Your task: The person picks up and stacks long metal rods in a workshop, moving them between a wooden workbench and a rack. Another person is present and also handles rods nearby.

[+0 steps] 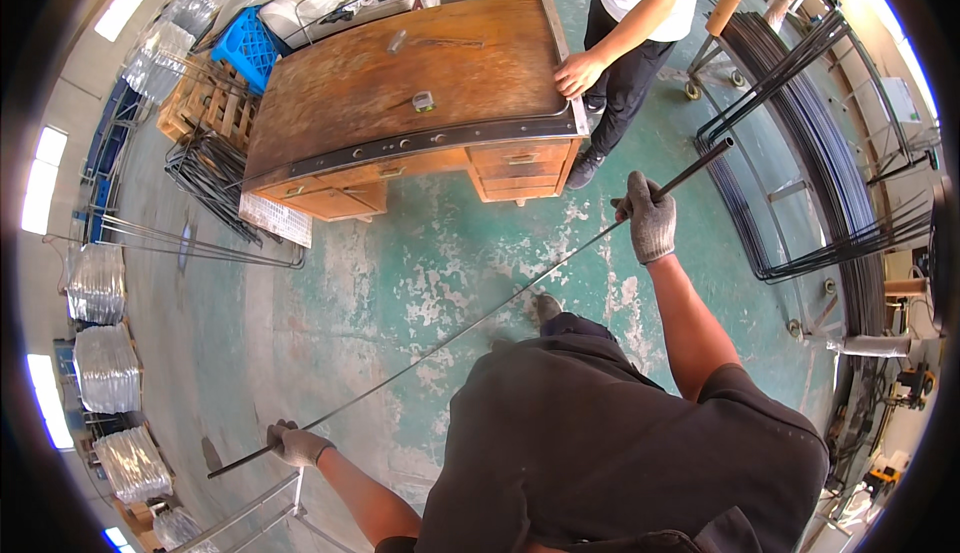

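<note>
A long thin dark metal rod (440,346) runs slantwise in front of me, from low on the left up to the right. Near its left end, my left hand (296,444) in a grey work glove is closed round it. My right hand (648,218), gloved the same way, grips it close to the right end, which sticks out past the fingers. Beyond the rod stands a worn wooden desk (400,73) with a dark metal strip (420,143) along its near edge. A small tape measure (424,101) lies on the desktop.
Across the desk's right end, a person (640,33) in a white shirt rests a hand on its edge. Racks of long dark rods (810,133) stand at right. A metal frame (297,498) is beside my left hand. Wrapped bundles (107,368) line the left wall near a blue crate (245,50).
</note>
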Demonstrator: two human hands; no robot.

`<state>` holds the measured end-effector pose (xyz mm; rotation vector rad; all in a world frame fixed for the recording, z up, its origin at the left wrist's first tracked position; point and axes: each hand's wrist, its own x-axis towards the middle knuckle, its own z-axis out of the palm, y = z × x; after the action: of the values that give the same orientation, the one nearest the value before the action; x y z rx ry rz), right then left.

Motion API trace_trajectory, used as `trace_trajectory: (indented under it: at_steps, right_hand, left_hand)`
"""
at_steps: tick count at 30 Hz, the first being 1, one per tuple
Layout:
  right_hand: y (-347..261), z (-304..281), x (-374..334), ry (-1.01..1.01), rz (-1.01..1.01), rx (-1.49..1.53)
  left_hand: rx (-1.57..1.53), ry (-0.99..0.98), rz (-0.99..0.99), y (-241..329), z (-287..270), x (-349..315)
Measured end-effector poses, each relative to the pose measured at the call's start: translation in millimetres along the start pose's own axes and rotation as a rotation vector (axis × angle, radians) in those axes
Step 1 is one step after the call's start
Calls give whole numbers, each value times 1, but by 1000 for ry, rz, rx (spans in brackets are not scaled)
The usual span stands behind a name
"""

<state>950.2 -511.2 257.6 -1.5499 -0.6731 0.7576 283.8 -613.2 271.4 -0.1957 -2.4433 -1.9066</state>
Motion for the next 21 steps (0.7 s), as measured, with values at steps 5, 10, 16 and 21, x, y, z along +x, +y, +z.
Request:
trace_trajectory:
  at_steps: [5,10,16,21]
  right_hand:
    - [-8,7,-4,36,39,7]
    - [5,0,0,19,-29,29]
    - [12,-3,7,-32,-28,62]
    - [12,-2,11,-32,-23,74]
  left_hand:
    - [-87,-2,49,-32,-9,31]
    - [-144,-19,33,-13,2,11]
    - [-145,-23,14,-4,-6,0]
    - [-156,-25,22,-12,-6,9]
